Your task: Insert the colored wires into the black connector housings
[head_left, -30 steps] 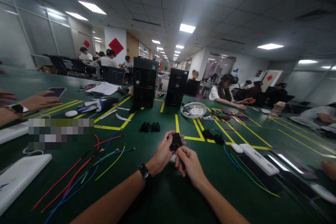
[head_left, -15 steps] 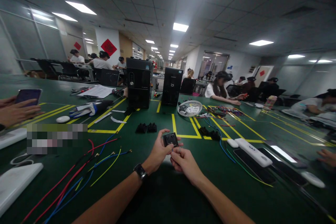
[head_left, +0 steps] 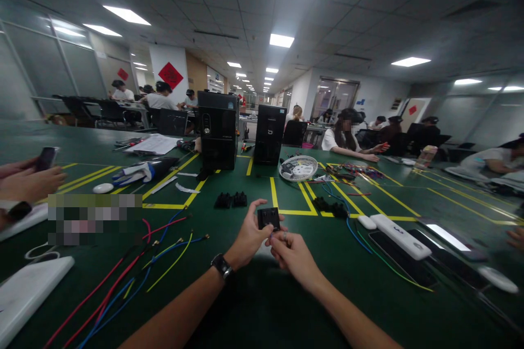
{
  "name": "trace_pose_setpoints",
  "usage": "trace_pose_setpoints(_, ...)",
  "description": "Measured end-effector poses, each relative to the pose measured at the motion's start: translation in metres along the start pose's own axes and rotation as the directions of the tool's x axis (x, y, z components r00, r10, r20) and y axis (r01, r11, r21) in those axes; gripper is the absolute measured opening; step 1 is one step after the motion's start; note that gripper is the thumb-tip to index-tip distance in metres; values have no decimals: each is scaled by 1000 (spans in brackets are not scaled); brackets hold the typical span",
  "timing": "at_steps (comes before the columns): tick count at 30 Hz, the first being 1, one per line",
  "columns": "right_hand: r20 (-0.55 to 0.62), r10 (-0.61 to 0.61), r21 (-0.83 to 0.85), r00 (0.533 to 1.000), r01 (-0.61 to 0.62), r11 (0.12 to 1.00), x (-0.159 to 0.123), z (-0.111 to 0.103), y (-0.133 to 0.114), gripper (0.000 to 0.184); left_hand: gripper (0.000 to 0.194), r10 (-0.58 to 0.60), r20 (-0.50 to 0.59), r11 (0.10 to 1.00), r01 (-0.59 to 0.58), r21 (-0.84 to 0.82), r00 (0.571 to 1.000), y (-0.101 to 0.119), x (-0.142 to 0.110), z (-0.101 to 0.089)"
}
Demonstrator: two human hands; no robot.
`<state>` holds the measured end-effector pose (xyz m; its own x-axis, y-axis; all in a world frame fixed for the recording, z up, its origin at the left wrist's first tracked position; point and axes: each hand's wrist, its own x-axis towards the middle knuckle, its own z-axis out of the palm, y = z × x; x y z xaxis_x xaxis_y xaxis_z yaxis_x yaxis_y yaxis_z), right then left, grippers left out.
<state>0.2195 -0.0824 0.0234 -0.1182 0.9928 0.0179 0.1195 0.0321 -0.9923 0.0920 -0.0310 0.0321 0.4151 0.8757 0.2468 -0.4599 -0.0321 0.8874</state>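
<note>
My left hand (head_left: 250, 237) is closed round a small black plastic block (head_left: 268, 218) with raised details, holding it up over the green table. The thumb presses on its lower edge. Just below that edge, my right hand (head_left: 292, 253) is closed in a pinch close to the left thumb, and what it pinches is too small and hidden to make out. Beyond my hands, two similar black parts (head_left: 231, 199) lie side by side. More black pieces (head_left: 329, 206) lie to the right. Red, blue and yellow-green wires (head_left: 135, 270) with metal ends are spread left of my forearm.
Two black computer towers (head_left: 218, 131) stand at the back beside a white basket (head_left: 298, 168) of parts. White devices (head_left: 401, 236) and dark phones lie at right. At left, another person's hands (head_left: 33, 180) hold a phone. A bundle of coloured wires (head_left: 360, 173) lies farther right.
The view has shifted slightly, so things appear a little farther right. My hands keep nearly the same hold on the black block. The neighbour's phone at left has turned.
</note>
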Motion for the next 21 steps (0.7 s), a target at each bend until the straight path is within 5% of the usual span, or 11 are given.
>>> trace_pose_setpoints(9, -81, -86, -136, 993, 74, 988, 2, -2, 0, 29, 63, -59, 12, 995, 60, -76, 998, -2, 1, 1)
trace_pose_setpoints(12, -79, -100, -153, 992, 88, 984, 1, -2, -1, 27, 47, -94, 41, 980, 100, -172, 995, -4, 5, -4)
trace_pose_setpoints(17, -46, -115, -165, 992, 106, 981, -1, 2, 1, 30, 41, -75, -150, 982, 47, -181, 986, -13, 10, -8)
trace_pose_setpoints(21, -35, -132, -232, 991, 121, 965, -3, 6, 0, 33, 38, -80, -190, 989, 55, -135, 979, -18, 9, -7)
